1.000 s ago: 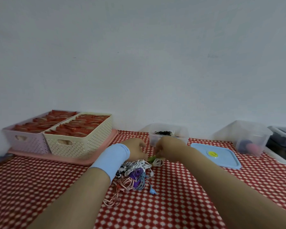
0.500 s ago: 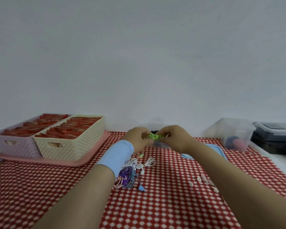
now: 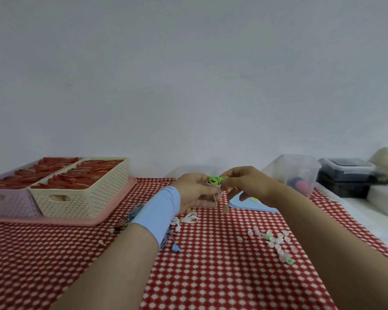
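Head view shows the left hand point(image 3: 195, 191) and right hand point(image 3: 249, 184) both pinching one green cord point(image 3: 214, 180) above the worktop point(image 3: 211, 276), two baskets point(image 3: 81, 198) near its left edge, with open room toward the near edge.

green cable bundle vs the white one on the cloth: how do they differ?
Colour: the green cable bundle is bright green, the white cable bundle white. Position: the green one is pinched in the air between left hand and right hand; the white one lies on the checked cloth. State: green trails a loose strand downward; white lies in flat loops. Both are small wound cords.
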The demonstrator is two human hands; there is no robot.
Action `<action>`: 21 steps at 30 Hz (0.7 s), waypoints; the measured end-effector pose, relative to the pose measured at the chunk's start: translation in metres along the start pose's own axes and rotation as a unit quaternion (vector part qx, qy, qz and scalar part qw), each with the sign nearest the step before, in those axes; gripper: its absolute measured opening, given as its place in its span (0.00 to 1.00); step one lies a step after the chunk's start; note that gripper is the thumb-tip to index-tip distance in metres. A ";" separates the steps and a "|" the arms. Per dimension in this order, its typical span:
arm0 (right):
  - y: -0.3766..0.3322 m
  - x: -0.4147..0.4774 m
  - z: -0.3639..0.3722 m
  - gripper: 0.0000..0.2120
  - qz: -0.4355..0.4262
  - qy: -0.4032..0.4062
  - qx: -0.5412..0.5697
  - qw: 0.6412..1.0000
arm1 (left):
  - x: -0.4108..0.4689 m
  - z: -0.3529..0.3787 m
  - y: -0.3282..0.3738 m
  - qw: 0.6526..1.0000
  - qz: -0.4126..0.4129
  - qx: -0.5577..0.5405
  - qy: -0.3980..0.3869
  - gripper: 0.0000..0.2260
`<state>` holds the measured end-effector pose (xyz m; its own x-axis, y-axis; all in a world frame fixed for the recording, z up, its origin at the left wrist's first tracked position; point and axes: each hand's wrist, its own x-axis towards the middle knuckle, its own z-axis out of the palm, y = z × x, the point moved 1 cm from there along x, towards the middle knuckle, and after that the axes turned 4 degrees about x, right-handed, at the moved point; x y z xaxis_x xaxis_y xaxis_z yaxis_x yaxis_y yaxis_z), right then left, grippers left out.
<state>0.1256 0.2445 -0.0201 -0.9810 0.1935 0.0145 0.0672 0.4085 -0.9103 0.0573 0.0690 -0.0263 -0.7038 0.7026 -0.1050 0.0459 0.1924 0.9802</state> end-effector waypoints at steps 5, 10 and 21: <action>0.021 -0.012 -0.004 0.05 0.031 0.015 -0.118 0.992 | 0.008 0.022 -0.018 0.993 -0.037 0.116 0.009 0.11; 0.033 -0.024 -0.008 0.16 0.018 0.017 -0.222 0.975 | 0.016 0.031 -0.028 0.921 0.006 0.380 0.087 0.14; 0.046 -0.053 -0.032 0.08 0.125 -0.045 -0.361 0.923 | 0.008 0.044 -0.025 0.837 0.120 0.515 0.142 0.07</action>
<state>0.1865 0.2821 -0.0498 -0.9275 0.3002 -0.2227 0.3650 0.8558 -0.3666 0.0818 0.1003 -0.0595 -0.7201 0.6429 0.2610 0.6937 0.6600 0.2883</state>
